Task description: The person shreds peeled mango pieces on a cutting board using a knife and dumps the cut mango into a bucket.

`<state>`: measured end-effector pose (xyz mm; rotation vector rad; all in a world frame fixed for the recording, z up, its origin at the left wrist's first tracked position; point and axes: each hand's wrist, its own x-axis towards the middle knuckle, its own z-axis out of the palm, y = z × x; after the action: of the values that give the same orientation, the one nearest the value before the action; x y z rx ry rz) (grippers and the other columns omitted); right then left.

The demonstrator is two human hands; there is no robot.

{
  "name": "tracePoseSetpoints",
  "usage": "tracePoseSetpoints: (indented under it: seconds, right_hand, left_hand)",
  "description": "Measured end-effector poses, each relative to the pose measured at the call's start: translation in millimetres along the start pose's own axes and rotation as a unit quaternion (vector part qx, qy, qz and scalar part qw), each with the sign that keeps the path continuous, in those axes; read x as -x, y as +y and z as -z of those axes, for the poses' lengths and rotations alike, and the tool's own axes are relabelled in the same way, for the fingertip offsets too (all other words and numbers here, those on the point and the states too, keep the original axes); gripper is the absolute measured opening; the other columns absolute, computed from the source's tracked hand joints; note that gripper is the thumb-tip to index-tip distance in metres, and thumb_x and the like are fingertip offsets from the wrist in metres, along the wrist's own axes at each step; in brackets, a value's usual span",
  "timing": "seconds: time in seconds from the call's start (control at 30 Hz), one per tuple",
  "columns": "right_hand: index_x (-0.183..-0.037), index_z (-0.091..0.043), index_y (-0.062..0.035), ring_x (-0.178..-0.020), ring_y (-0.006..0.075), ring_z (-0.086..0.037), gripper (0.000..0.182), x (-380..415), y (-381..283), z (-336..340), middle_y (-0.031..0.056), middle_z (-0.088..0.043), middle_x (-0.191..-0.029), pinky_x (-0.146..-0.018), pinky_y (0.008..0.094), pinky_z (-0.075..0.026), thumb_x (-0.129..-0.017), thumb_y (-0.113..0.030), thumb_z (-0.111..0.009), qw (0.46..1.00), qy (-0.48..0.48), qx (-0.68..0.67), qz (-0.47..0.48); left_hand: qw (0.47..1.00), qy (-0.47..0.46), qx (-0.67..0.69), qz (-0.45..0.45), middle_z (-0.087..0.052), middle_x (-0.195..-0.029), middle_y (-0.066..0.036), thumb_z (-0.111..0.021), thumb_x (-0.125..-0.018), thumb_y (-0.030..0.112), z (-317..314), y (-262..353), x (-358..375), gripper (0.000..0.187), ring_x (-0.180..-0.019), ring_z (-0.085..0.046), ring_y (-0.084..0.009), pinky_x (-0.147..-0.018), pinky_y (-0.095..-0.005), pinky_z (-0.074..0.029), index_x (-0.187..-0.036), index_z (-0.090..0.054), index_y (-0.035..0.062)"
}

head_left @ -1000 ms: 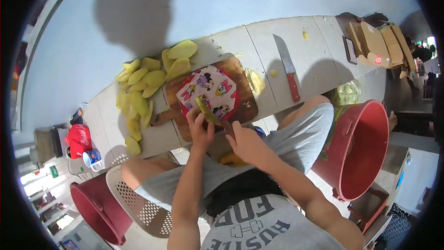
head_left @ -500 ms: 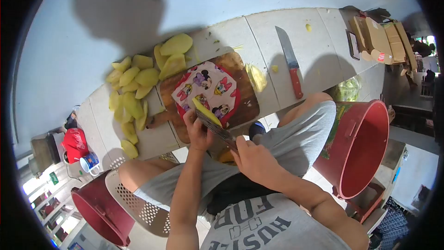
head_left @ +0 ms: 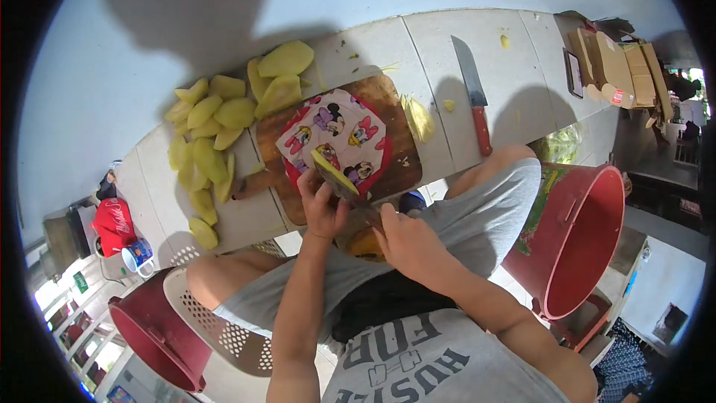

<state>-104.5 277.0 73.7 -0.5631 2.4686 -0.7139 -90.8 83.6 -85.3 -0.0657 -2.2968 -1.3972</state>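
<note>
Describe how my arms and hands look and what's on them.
Your left arm and right arm are bare as far as they show, without sleeves or wristbands. The left grip and right grip are ungloved hands; whether a ring is worn is unclear. Your shirt is grey with dark lettering.

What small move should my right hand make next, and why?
Probably draw the knife slowly along the mango piece with your right hand: its blade appears to lie against the piece, which your left hand grips.
</note>
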Motion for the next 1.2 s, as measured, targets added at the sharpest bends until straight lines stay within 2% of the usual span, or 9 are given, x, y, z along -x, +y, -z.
tracePoseSetpoints:
  seconds: [0.27, 0.33, 0.43, 0.53, 0.77, 0.83, 1.07, 1.13, 1.2]
  right_hand:
    - [-0.106, -0.044, -0.0009, -0.072, 0.045, -0.068, 0.025, -17, 9, -6, 0.0249, -0.066, -0.08, -0.061, 0.0515, -0.057, -0.097, -0.019, -0.058, 0.999, -0.016, -0.033, -0.01]
    - [-0.107, -0.044, -0.0009, -0.075, 0.0456, -0.068, 0.025, -25, 10, -13, 0.0258, -0.066, -0.082, -0.064, 0.0527, -0.057, -0.096, -0.018, -0.059, 0.999, -0.016, -0.031, -0.014]
    - [-0.107, -0.044, -0.0013, -0.077, 0.0452, -0.069, 0.025, -38, 21, -31, 0.0258, -0.067, -0.082, -0.067, 0.0534, -0.057, -0.096, -0.017, -0.059, 0.999, -0.02, -0.028, -0.025]
    - [-0.107, -0.044, -0.0015, -0.077, 0.0452, -0.069, 0.025, -37, 22, -31, 0.0259, -0.067, -0.083, -0.067, 0.0537, -0.057, -0.096, -0.018, -0.059, 0.999, -0.016, -0.021, -0.022]
    - [-0.105, -0.044, -0.0022, -0.073, 0.0456, -0.068, 0.025, 9, -3, 10, 0.0243, -0.065, -0.081, -0.06, 0.0527, -0.057, -0.097, -0.02, -0.059, 1.0, -0.009, -0.018, -0.01]
    - [-0.104, -0.043, -0.003, -0.069, 0.0452, -0.068, 0.023, 23, -9, 20, 0.0231, -0.064, -0.079, -0.057, 0.0522, -0.056, -0.098, -0.02, -0.058, 1.0, -0.011, -0.019, -0.015]
    - [-0.103, -0.044, -0.0028, -0.069, 0.0444, -0.068, 0.022, 27, -12, 25, 0.0228, -0.064, -0.079, -0.058, 0.0514, -0.056, -0.097, -0.018, -0.059, 0.999, -0.016, -0.026, -0.033]
    - [-0.104, -0.044, -0.002, -0.072, 0.0429, -0.068, 0.023, 29, -15, 27, 0.0224, -0.064, -0.08, -0.06, 0.0494, -0.057, -0.096, -0.017, -0.061, 0.999, -0.021, -0.029, -0.022]
    - [-0.104, -0.045, -0.0013, -0.073, 0.0422, -0.068, 0.024, 31, -20, 30, 0.0222, -0.064, -0.08, -0.061, 0.0483, -0.057, -0.095, -0.016, -0.061, 0.999, -0.027, -0.026, -0.027]
  left_hand:
    - [1.0, 0.022, 0.004, -0.018, -0.043, -0.129, -0.026, -0.073, -0.081, 0.02, -1, 4, -3, 0.041, -0.111, -0.056, -0.0422, -0.095, -0.0485, -0.047, -0.115, -0.059, 0.0023]
    - [0.999, 0.005, -0.015, -0.031, -0.04, -0.129, -0.023, -0.062, -0.096, 0.03, 0, 5, -4, 0.038, -0.11, -0.055, -0.0379, -0.095, -0.0474, -0.045, -0.125, -0.051, 0.0071]
    - [0.999, 0.001, -0.02, -0.049, -0.04, -0.128, -0.023, -0.062, -0.096, 0.033, 1, 4, -5, 0.039, -0.106, -0.055, -0.037, -0.092, -0.0476, -0.045, -0.123, -0.051, 0.0068]
    - [1.0, 0.013, -0.001, -0.021, -0.042, -0.129, -0.025, -0.071, -0.084, 0.026, 0, 4, -2, 0.041, -0.105, -0.056, -0.0395, -0.096, -0.0473, -0.046, -0.113, -0.058, 0.0008]
    - [0.999, 0.025, -0.022, -0.04, -0.045, -0.128, -0.024, -0.07, -0.083, 0.021, 0, 4, -6, 0.038, -0.112, -0.052, -0.0381, -0.096, -0.049, -0.044, -0.115, -0.06, 0.0015]
    - [0.997, -0.013, -0.065, -0.029, -0.046, -0.127, -0.02, -0.067, -0.09, 0.032, 3, 4, -7, 0.04, -0.116, -0.052, -0.0344, -0.101, -0.0449, -0.04, -0.115, -0.064, 0.0022]
    - [0.999, 0.02, -0.025, -0.001, -0.048, -0.123, -0.018, -0.07, -0.085, 0.03, -3, 3, -6, 0.038, -0.116, -0.052, -0.0335, -0.102, -0.0438, -0.041, -0.111, -0.067, 0.0025]
    - [0.998, -0.004, -0.053, -0.029, -0.05, -0.118, -0.02, -0.074, -0.077, 0.008, 2, 11, -12, 0.036, -0.111, -0.054, -0.0372, -0.097, -0.0445, -0.044, -0.11, -0.063, 0.0016]
    - [0.999, 0.002, -0.036, -0.022, -0.048, -0.12, -0.019, -0.074, -0.077, 0.008, 0, 16, -14, 0.038, -0.111, -0.054, -0.0367, -0.097, -0.0445, -0.045, -0.112, -0.062, 0.002]
